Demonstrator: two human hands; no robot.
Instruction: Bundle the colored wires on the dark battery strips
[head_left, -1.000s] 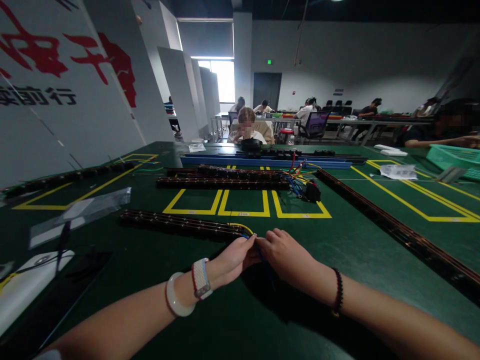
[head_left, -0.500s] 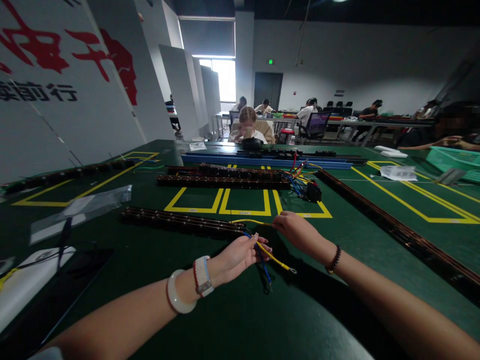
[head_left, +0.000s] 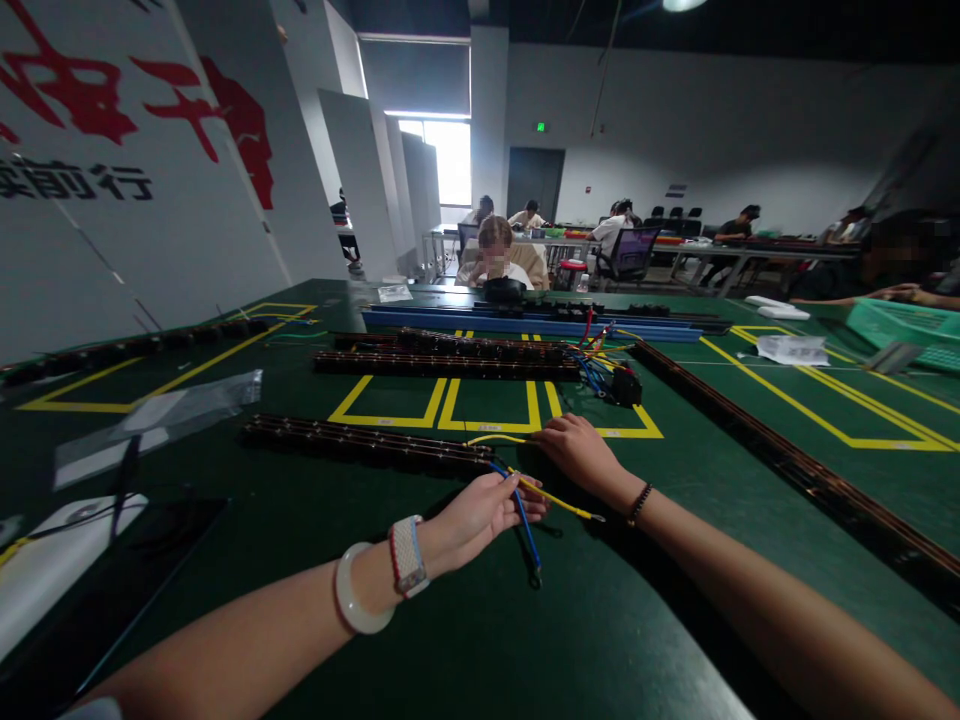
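Note:
A long dark strip of components (head_left: pixel 360 442) lies on the green table in front of me, and blue and yellow wires come out of its right end. My left hand (head_left: pixel 480 515) pinches a blue wire (head_left: pixel 525 530) and a yellow wire (head_left: pixel 559 498) just past that end. My right hand (head_left: pixel 581 452) holds another yellow wire (head_left: pixel 491 438), which arches back to the strip's end. I wear a white bangle and a watch on the left wrist and a dark bead bracelet on the right.
Two more dark strips (head_left: pixel 442 357) with a tangle of coloured wires (head_left: pixel 600 365) lie beyond yellow floor-tape boxes. A long rail (head_left: pixel 787 460) runs along the right. Clear plastic bags (head_left: pixel 157 425) lie at left. A green basket (head_left: pixel 907 322) stands far right. People sit at tables behind.
My hands, pressed together over the wire bundle a second ago, have parted. The right hand drew one yellow wire away to the right; the blue and yellow wires now hang from my left fingers.

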